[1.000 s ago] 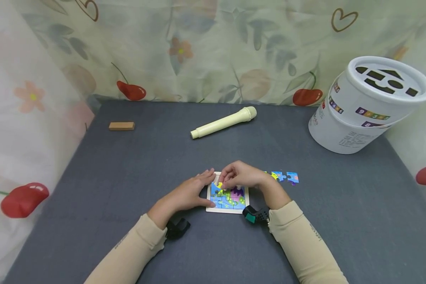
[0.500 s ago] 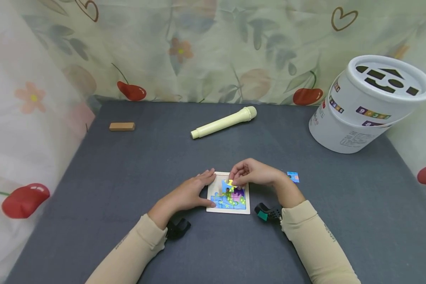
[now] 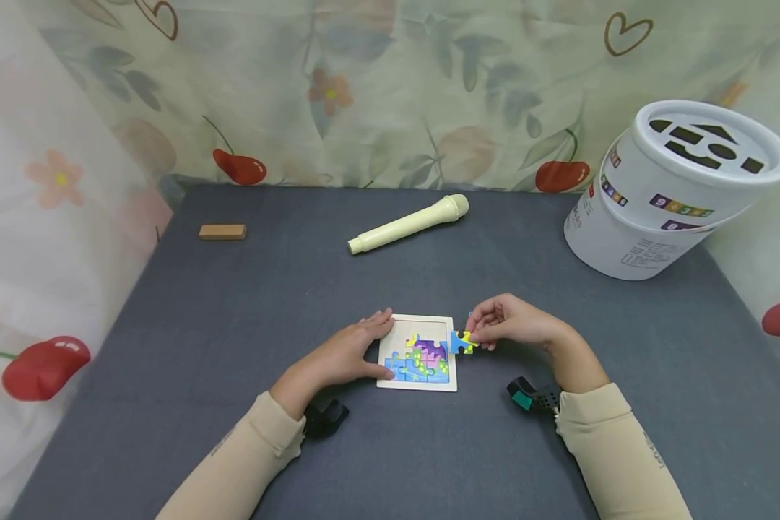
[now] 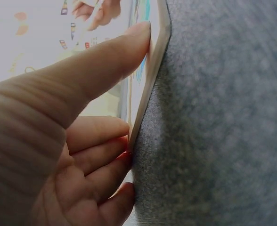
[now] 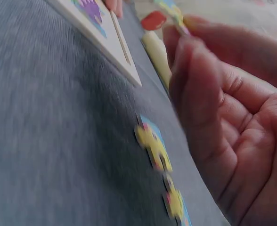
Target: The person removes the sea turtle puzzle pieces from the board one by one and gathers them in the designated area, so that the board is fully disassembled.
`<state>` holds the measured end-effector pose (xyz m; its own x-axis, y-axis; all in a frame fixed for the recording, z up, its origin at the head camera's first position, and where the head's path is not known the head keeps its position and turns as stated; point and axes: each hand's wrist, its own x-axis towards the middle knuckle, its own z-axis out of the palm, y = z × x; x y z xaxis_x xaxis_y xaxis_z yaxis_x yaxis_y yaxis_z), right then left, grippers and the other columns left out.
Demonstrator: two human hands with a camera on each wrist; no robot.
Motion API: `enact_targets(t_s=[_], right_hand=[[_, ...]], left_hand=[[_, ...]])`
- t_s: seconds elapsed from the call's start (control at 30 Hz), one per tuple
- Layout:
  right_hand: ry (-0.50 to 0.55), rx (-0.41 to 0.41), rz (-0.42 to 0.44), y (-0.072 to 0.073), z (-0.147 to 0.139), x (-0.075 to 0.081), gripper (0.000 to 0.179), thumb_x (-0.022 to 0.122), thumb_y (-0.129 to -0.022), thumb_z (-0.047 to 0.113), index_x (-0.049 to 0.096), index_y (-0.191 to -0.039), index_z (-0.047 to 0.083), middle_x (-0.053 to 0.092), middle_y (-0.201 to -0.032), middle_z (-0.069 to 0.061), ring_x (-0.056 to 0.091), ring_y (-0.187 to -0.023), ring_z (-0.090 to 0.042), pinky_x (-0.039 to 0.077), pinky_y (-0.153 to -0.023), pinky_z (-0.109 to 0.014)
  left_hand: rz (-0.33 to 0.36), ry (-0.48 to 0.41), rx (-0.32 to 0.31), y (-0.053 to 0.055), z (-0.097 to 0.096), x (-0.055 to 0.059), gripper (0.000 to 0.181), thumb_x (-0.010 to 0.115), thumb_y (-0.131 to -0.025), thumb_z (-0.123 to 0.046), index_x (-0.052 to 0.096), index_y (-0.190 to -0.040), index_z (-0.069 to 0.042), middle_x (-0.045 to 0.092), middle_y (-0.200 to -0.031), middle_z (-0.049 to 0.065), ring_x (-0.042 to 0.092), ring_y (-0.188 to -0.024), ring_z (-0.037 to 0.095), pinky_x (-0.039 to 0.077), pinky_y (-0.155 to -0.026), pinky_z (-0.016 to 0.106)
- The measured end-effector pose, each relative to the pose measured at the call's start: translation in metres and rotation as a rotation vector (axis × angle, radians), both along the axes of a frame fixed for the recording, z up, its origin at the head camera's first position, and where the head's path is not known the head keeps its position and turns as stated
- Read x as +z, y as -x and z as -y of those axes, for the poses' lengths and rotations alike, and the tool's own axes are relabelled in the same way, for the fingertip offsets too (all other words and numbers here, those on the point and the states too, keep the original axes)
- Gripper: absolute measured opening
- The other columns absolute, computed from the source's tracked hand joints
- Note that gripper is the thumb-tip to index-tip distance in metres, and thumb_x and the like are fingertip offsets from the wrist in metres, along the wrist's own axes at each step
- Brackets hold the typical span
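A small jigsaw puzzle in a pale wooden tray [image 3: 417, 386] lies on the table, its lower part filled with blue, purple and green pieces. Bare wood shows along the top and upper left. My left hand [image 3: 344, 355] rests on the tray's left side; in the left wrist view the thumb [image 4: 124, 49] lies on the rim and the fingertips touch the edge. Just off the tray's right side, my right hand [image 3: 520, 322] pinches a blue and yellow puzzle piece [image 3: 461, 342] between thumb and fingers. Loose puzzle pieces [image 5: 152, 143] lie below that hand in the right wrist view.
A cream toy microphone [image 3: 409, 224] lies beyond the tray. At the far left is a wooden block [image 3: 222, 232]. A white lidded bucket [image 3: 663, 209] with shaped holes stands at the back right. Patterned curtains [image 3: 390, 94] border the table.
My right hand has moved right, carrying the pinched puzzle piece from the tray's upper left, across its top, to beyond its right edge. The left hand has stayed in place.
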<state>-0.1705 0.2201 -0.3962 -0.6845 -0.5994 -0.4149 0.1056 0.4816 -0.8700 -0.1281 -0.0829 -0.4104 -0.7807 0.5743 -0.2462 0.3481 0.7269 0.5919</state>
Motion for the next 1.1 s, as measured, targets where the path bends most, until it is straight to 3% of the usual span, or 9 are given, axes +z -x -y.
enact_targets(t_s=[0.33, 0.67, 1.1], right_hand=[[-0.010, -0.058, 0.027, -0.010, -0.026, -0.001, 0.029, 0.065, -0.087, 0.012, 0.057, -0.103, -0.011, 0.065, -0.082, -0.004, 0.063, -0.064, -0.007, 0.056, -0.064, -0.027], [-0.030, -0.095, 0.027, -0.016, -0.029, -0.006, 0.029, 0.065, -0.086, 0.011, 0.058, -0.102, -0.012, 0.066, -0.081, -0.003, 0.063, -0.064, -0.005, 0.056, -0.064, -0.025], [-0.114, -0.124, -0.105, -0.021, -0.020, -0.004, 0.020, 0.063, -0.085, 0.005, 0.060, -0.096, -0.011, 0.063, -0.077, -0.005, 0.060, -0.062, -0.004, 0.055, -0.060, -0.023]], left_hand=[[0.002, 0.004, 0.004, -0.001, 0.000, 0.001, 0.086, 0.074, -0.078, -0.037, 0.030, -0.146, -0.009, 0.020, -0.156, 0.003, 0.016, -0.144, 0.020, 0.017, -0.117, 0.040], [0.000, -0.004, 0.000, 0.000, 0.000, 0.000, 0.086, 0.074, -0.078, -0.036, 0.030, -0.146, -0.008, 0.020, -0.156, 0.004, 0.016, -0.144, 0.020, 0.017, -0.117, 0.039], [0.001, -0.006, -0.003, 0.001, 0.000, 0.000, 0.086, 0.074, -0.078, -0.036, 0.030, -0.146, -0.008, 0.020, -0.156, 0.004, 0.016, -0.144, 0.020, 0.017, -0.117, 0.038]])
